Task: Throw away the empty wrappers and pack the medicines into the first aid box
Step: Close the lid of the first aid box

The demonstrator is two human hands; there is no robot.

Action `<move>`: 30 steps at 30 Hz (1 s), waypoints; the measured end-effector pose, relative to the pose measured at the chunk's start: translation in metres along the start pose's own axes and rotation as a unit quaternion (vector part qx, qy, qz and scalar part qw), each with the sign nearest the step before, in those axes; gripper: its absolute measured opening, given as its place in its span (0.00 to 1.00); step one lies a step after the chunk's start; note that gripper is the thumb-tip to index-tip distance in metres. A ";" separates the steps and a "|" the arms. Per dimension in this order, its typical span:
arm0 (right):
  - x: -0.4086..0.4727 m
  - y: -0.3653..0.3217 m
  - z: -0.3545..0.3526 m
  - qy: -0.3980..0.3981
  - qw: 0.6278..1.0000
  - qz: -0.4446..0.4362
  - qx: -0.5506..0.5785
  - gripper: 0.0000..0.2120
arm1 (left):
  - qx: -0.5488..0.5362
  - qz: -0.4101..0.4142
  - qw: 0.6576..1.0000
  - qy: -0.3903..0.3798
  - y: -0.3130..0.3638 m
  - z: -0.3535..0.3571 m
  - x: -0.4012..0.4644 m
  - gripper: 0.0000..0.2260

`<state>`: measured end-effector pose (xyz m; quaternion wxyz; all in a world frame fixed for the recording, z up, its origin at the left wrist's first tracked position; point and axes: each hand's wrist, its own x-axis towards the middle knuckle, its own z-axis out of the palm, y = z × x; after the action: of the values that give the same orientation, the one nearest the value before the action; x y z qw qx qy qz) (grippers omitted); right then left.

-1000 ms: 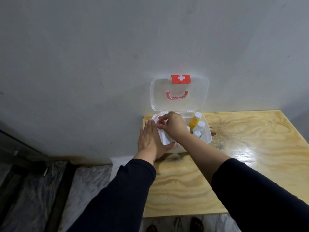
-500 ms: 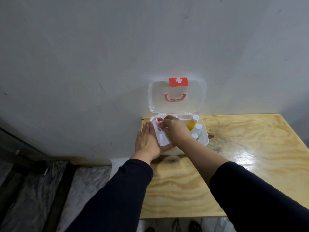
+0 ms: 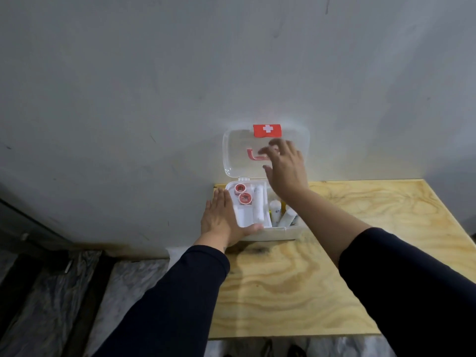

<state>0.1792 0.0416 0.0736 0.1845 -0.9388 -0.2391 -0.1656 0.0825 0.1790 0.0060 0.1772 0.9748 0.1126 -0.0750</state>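
Right hand, fingers spread and empty, reaches for the lid of the first aid box; left hand lies flat vs. its side. Thin plastic, prob. light and flexy; best gripped at top edge.

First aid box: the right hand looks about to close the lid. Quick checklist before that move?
1. First aid box steadied by left hand: ok.
2. Right hand open, empty, at the lid: ok.
3. Two tape rolls seated in the left tray: ok.
4. Bottles below the rim: cannot tell; some stand tall.
5. Left thumb off the front rim: not ok.
6. Table free of wrappers and medicines: ok.
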 end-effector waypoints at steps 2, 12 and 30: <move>0.018 0.005 -0.009 0.049 0.999 0.006 -0.017 0.22 | 0.017 0.010 1.000 0.002 -0.004 0.002 0.001 0.61; 0.061 0.011 -0.027 0.000 0.999 0.049 -0.023 0.26 | 0.020 0.024 0.999 0.029 -0.006 0.003 -0.004 0.59; -0.083 -0.011 -0.041 -0.017 0.995 0.003 -0.097 0.19 | -0.004 0.100 0.986 0.137 0.011 -0.064 -0.039 0.33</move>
<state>0.0955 0.0011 0.0800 0.0892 -0.9558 -0.2220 -0.1710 0.0545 0.1848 0.0756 0.1705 0.9815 0.0384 0.0779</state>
